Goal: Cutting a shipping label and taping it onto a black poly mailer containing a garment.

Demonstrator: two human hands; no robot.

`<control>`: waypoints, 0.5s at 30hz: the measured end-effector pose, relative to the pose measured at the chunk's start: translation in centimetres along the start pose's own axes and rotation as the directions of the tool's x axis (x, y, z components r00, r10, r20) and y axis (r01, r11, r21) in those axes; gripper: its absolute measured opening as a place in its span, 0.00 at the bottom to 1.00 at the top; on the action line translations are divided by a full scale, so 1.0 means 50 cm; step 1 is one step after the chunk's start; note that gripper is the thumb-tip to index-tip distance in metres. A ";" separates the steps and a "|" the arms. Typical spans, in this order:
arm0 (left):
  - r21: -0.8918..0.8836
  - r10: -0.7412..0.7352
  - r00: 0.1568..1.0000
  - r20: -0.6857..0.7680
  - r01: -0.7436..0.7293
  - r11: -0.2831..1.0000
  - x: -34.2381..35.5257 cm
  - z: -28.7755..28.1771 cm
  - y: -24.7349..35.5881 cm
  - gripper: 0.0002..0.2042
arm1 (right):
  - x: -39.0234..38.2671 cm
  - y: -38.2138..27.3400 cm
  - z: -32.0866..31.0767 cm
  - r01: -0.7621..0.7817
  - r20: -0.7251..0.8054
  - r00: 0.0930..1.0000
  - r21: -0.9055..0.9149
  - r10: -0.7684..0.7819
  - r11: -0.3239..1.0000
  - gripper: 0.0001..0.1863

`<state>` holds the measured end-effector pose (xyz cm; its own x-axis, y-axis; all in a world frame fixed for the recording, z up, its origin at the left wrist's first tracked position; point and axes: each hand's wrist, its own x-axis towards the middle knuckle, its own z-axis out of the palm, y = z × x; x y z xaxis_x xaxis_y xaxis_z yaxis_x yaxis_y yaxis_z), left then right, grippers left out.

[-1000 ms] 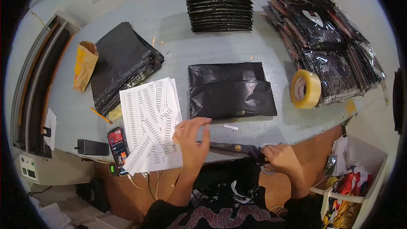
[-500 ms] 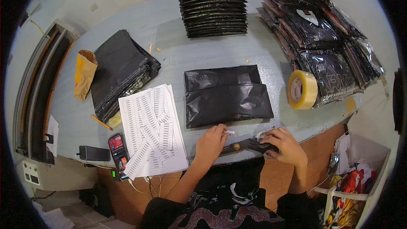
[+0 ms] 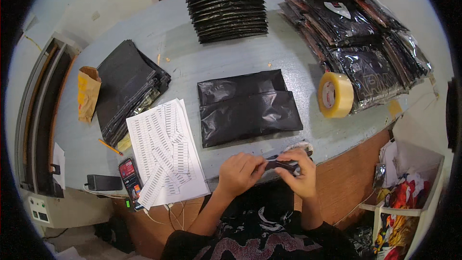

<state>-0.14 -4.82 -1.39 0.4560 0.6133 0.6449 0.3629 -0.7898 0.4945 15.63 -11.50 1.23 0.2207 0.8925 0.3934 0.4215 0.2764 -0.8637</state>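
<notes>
At the table's near edge my right hand (image 3: 301,173) is closed round a pair of black-handled scissors (image 3: 285,165). My left hand (image 3: 240,172) is right beside it, its fingers pinched together at the other end of the scissors. What lies between the left fingertips is hidden. Just beyond the right hand is a small whitish roll (image 3: 304,148), partly covered by the fingers. A folded black plastic mailing bag (image 3: 248,110) lies flat in front of both hands. To the left, cut strips of printed labels (image 3: 168,156) rest on a stack of white paper sheets (image 3: 195,183).
A tall stack of black packages (image 3: 226,12) stands at the back. Clear-bagged garments (image 3: 365,67) pile up at right, behind a clear tape roll (image 3: 335,95). Left are flat black bags (image 3: 127,77), a paper bag (image 3: 89,94), a pencil (image 3: 110,147), a phone (image 3: 131,178) and a black adapter (image 3: 104,182).
The scissors have been lifted off the table edge by my right hand. My hands have come together. The small white slip in my left fingers is no longer visible. The whole view has shifted slightly.
</notes>
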 end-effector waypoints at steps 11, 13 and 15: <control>0.115 0.229 0.972 -0.052 -0.222 0.968 -0.003 -0.015 0.008 0.09 | -0.004 -0.024 -0.020 0.324 0.010 0.945 -0.178 -0.328 0.929 0.11; 0.113 0.242 0.965 -0.099 -0.231 0.966 -0.003 -0.018 0.012 0.09 | -0.006 -0.020 -0.018 0.334 0.001 0.941 -0.164 -0.338 0.928 0.10; 0.121 0.261 0.962 -0.082 -0.250 0.961 -0.006 -0.022 0.018 0.09 | -0.004 -0.022 -0.015 0.348 -0.008 0.936 -0.148 -0.353 0.926 0.10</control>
<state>-0.85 -5.72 -0.51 0.4670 0.3831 0.7970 0.3327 -0.9112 0.2430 15.77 -12.24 2.32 0.0647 0.7349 0.6751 0.5973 0.5134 -0.6162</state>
